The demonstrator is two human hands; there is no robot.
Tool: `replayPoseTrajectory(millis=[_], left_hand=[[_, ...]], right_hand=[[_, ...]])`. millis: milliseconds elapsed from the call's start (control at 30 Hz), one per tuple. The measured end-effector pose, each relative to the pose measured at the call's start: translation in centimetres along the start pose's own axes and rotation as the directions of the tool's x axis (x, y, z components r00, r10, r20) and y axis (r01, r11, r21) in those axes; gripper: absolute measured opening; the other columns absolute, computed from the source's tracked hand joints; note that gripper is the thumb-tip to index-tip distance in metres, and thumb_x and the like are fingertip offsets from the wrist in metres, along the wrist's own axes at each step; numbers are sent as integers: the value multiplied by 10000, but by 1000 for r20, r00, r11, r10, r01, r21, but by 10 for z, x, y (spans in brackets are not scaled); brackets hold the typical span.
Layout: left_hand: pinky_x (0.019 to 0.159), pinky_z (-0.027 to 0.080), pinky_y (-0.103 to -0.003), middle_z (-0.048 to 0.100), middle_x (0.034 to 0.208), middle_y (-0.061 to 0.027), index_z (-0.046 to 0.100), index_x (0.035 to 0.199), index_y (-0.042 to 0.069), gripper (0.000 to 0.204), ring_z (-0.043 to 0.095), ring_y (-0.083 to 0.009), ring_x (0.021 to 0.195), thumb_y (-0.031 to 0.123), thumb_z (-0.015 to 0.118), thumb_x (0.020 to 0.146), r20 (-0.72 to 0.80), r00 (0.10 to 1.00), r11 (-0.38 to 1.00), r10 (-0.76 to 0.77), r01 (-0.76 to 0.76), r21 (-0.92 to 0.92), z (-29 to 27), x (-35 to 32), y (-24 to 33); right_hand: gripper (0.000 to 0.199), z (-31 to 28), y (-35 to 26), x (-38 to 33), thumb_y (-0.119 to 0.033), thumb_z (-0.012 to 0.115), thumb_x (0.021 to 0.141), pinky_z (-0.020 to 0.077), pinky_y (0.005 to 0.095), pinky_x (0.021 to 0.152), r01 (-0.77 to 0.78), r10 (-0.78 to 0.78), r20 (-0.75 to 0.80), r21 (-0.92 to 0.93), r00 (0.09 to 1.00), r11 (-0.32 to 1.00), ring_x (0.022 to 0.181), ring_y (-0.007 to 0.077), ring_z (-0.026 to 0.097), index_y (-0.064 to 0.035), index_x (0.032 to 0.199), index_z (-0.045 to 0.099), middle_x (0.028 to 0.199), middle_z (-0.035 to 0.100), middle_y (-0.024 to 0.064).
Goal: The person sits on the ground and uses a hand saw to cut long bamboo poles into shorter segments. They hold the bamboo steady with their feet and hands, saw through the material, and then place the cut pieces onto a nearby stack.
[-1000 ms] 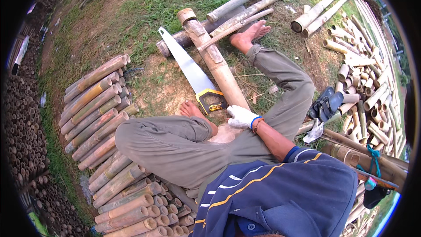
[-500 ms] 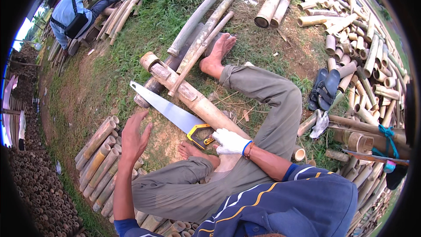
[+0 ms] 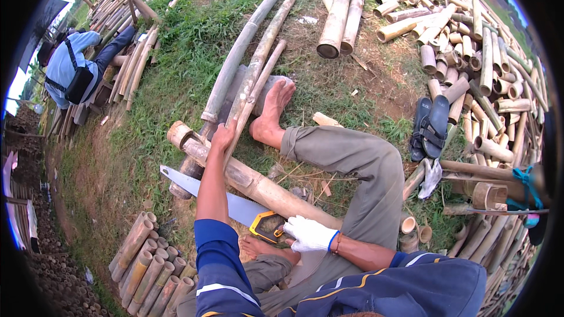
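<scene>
One gloved right hand (image 3: 310,233) grips the saw (image 3: 244,209), which lies beside the log (image 3: 264,190). The left hand (image 3: 223,136) touches a thin pole (image 3: 268,73); whether clamped on it, I cannot tell.

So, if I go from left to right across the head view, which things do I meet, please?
Black shoulder bag, stack of cut bamboo, bare left hand, yellow-and-black saw handle, gloved right hand, dark sandals, turquoise cord.
</scene>
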State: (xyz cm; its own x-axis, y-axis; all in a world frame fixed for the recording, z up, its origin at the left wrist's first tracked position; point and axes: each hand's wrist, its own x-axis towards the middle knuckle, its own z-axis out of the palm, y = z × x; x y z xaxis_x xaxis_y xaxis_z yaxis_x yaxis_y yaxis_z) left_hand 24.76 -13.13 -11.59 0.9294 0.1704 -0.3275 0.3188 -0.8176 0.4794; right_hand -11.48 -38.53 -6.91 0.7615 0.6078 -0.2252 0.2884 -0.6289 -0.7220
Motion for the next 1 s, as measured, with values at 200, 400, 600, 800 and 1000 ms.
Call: replayPoseTrajectory(millis=[200, 400, 600, 800, 1000], left_hand=[[1127, 500, -489, 662, 1402, -338, 613, 1436, -98, 1228, 639, -433, 1350, 890, 713, 712, 36, 998, 997, 45, -47, 58, -27, -15, 12], [670, 617, -345, 729, 1038, -87, 638, 1306, 11, 645, 700, -145, 755, 414, 886, 867, 386, 890, 878, 242, -31, -478, -85, -69, 26], [753, 620, -354, 747, 1133, -128, 591, 1430, -16, 834, 733, -189, 874, 453, 916, 822, 344, 931, 937, 123, 6, -350, -133, -135, -32], [1019, 546, -429, 750, 1230, -237, 607, 1427, -50, 938, 733, -323, 1131, 547, 900, 766, 63, 990, 987, 123, -129, 100, -139, -207, -144], [1009, 544, -469, 742, 1232, -278, 611, 1403, -35, 941, 732, -386, 1159, 581, 908, 756, 209, 978, 993, 10, -34, 115, -157, -300, -225]], right_hand=[[468, 3, -2, 0, -318, 736, 905, 567, 532, 891, 0, 0, 15, 1, 1000, 1000, 1115, 404, 628, -45, 1278, 662, 1176, 619, 193], [439, -1, -6, -3, -310, 742, 911, 562, 530, 903, 16, -16, -8, 8, 1000, 1000, 1110, 407, 629, -38, 1248, 667, 1167, 622, 194], [426, 2, -4, -3, -324, 749, 909, 558, 545, 896, 31, -31, -10, -46, 999, 998, 1104, 408, 632, -41, 1212, 650, 1151, 629, 201], [462, 10, -3, 0, -334, 748, 910, 568, 536, 885, 76, -76, 13, -78, 997, 994, 1103, 409, 631, -61, 1274, 666, 1153, 629, 195], [455, 0, -8, 17, -343, 738, 934, 546, 511, 914, 0, 0, -2, 78, 1000, 997, 1043, 425, 644, -32, 1256, 657, 1099, 628, 216]])
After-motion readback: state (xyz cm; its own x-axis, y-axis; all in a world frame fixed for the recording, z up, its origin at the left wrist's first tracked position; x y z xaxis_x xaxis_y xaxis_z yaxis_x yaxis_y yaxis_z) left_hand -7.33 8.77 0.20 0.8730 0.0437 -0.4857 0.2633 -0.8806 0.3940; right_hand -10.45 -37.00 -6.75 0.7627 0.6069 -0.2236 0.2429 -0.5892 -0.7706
